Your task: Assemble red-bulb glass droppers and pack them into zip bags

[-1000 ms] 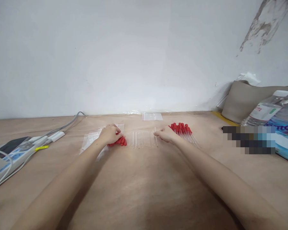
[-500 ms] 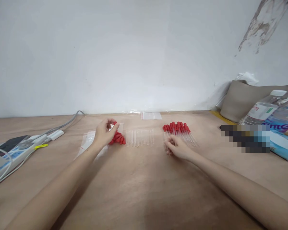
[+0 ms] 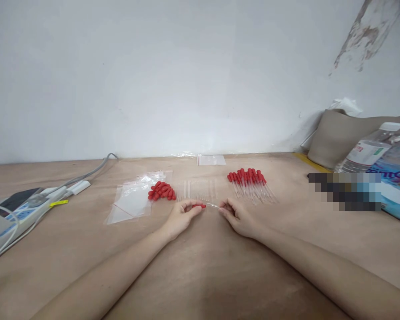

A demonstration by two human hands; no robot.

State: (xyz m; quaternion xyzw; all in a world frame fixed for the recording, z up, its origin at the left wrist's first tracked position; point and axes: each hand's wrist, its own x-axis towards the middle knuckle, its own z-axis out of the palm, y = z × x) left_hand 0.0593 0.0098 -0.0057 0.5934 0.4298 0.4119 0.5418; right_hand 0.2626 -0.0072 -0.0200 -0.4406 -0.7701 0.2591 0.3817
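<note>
Between thumb and fingers, my left hand (image 3: 183, 215) pinches a red rubber dropper bulb (image 3: 200, 206). Facing it, my right hand (image 3: 238, 217) is closed on a clear glass dropper tube (image 3: 213, 205). The tube's end points at the bulb's mouth, with a small gap between them. Behind my left hand lies a pile of loose red bulbs (image 3: 162, 191). A row of clear tubes (image 3: 196, 189) is spread on the table to the right of that pile. Farther right, droppers with red bulbs on their tubes (image 3: 248, 180) lie side by side.
Clear zip bags (image 3: 130, 200) lie left of the bulb pile, and another small bag (image 3: 211, 160) is near the wall. A power strip (image 3: 16, 222) with cables is at the left. A grey-brown bag (image 3: 333, 138), a plastic bottle (image 3: 366, 151) and a blue pack (image 3: 398, 200) stand at the right.
My left hand has come right and nearer from the bulb pile with a red bulb. My right hand has moved left from the capped droppers, bringing a tube up to face it.
</note>
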